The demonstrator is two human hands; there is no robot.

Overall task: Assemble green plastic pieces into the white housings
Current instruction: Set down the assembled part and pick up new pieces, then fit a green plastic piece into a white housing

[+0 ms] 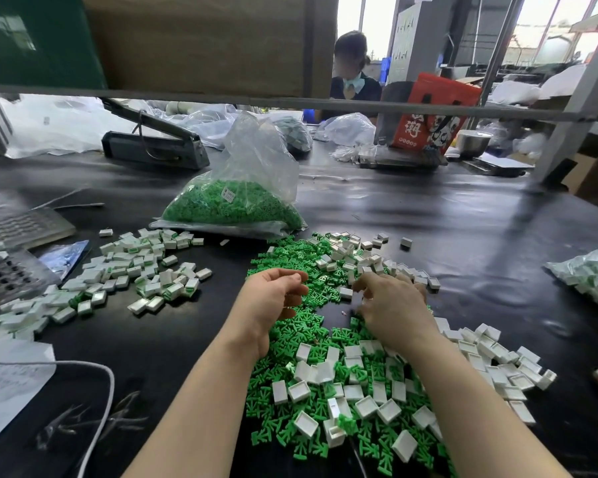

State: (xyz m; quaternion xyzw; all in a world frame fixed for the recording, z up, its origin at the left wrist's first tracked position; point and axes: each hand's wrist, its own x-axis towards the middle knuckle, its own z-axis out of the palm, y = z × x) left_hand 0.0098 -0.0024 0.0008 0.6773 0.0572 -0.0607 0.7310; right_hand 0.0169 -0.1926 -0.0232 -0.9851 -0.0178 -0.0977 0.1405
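The left hand (273,298) hovers with fingers loosely curled, seemingly holding nothing; the right hand (390,305) reaches into the green pieces (290,343) and white housings (359,398) on the tabletop (463,219), its grip hidden; better to pick one piece, align it squarely, then press.

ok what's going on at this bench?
A person is sorting loose parts by hand on a black table. Both hands hover over a mixed pile of small green plastic pieces and open white plastic housings. The left hand is loosely curled; whether it holds anything is unclear. The right hand reaches down into the pile. Housings already fitted with green inserts lie to the left, and a clear bag of green pieces sits behind.
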